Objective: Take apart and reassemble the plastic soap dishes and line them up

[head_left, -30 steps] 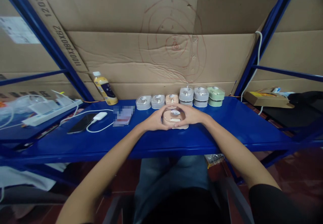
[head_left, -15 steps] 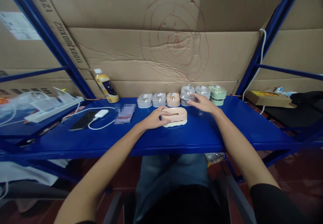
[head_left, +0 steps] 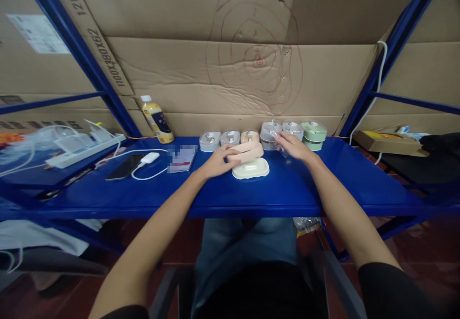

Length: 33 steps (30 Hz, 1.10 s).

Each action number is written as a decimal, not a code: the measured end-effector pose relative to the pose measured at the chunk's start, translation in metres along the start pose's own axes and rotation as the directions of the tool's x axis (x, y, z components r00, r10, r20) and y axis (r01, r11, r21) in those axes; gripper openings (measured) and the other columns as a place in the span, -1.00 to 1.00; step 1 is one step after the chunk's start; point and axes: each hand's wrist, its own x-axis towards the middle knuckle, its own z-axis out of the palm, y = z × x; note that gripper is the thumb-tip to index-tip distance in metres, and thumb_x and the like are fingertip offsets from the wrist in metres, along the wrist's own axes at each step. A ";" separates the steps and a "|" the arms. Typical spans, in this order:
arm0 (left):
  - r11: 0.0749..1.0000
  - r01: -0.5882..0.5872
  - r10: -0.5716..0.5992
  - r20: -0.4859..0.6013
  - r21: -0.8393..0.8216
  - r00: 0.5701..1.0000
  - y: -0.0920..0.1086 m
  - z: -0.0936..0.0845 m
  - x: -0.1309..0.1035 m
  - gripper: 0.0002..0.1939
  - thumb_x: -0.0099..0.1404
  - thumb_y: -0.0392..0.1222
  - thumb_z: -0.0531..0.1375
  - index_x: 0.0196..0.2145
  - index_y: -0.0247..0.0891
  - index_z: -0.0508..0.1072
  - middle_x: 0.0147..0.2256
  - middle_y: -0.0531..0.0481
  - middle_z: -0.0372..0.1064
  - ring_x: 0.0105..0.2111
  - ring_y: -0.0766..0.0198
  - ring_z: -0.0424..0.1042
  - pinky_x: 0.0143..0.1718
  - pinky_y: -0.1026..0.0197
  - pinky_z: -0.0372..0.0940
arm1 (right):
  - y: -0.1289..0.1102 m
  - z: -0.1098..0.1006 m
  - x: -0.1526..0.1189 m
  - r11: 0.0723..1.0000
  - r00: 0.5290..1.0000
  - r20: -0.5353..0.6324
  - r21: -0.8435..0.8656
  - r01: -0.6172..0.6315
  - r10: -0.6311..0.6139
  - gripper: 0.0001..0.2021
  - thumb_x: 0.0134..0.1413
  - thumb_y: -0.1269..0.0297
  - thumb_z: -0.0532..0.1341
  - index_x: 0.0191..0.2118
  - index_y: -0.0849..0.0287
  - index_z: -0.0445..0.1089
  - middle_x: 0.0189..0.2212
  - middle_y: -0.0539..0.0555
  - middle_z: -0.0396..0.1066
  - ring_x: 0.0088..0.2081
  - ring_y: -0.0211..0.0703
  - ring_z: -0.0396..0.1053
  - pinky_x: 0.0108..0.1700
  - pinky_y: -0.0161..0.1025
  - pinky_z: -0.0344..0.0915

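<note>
My left hand point(head_left: 217, 162) is closed on the near left side of a pink oval shell point(head_left: 250, 152) with a long slot. The shell is tilted and raised just above and behind a cream oval tray point(head_left: 251, 168), which lies on the blue tabletop with its raised middle showing. My right hand point(head_left: 292, 146) has its fingers pinched on a clear plastic piece point(head_left: 281, 150), thin and see-through, its exact shape hard to make out. It is held in front of a grey lidded box point(head_left: 268, 139) in the row at the back.
Several lidded boxes line the back, among them a grey one point(head_left: 210, 141) and a green stack point(head_left: 314, 134). To the left stand a yellow drink bottle point(head_left: 158, 122), a phone point(head_left: 124, 167), a white charger point(head_left: 150, 158) with cable, and a power strip point(head_left: 82, 152).
My left hand has lifted the pink shell off the cream tray and tilted it backward. The clear piece in my right hand has turned and dropped slightly. The view has shifted a little.
</note>
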 end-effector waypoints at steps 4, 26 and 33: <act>0.997 -0.082 0.083 0.137 -0.009 0.987 0.014 0.010 -0.002 -0.60 0.26 -0.01 0.34 0.02 -0.16 0.64 0.16 -0.20 0.41 0.22 -0.08 0.44 0.35 -0.18 0.26 | -0.003 0.001 0.000 0.997 0.995 0.072 0.030 -0.066 0.063 -0.44 0.37 -0.33 0.09 0.03 0.03 0.53 -0.25 0.15 0.63 -0.22 0.13 0.59 -0.07 0.08 0.51; 0.976 0.043 -0.017 0.122 -0.215 0.992 0.028 0.031 -0.006 0.38 0.04 -0.17 0.41 0.57 -0.23 -0.39 0.38 -0.43 0.22 0.22 -0.27 0.46 0.19 -0.17 0.40 | -0.053 0.035 -0.016 0.943 0.896 0.327 -0.038 0.331 -0.302 -0.17 0.00 -0.16 0.49 0.35 0.08 0.42 0.19 0.26 0.46 0.18 0.27 0.46 0.25 0.19 0.38; 0.979 -0.029 0.048 0.087 -0.204 0.995 0.030 0.035 -0.005 0.45 -0.01 -0.15 0.46 0.58 -0.23 -0.40 0.54 -0.43 -0.20 0.48 -0.42 0.02 0.43 -0.32 0.11 | -0.044 0.043 -0.013 0.935 0.879 0.381 -0.085 0.343 -0.288 -0.15 0.00 -0.20 0.49 0.36 0.08 0.42 0.14 0.28 0.47 0.15 0.29 0.46 0.24 0.23 0.36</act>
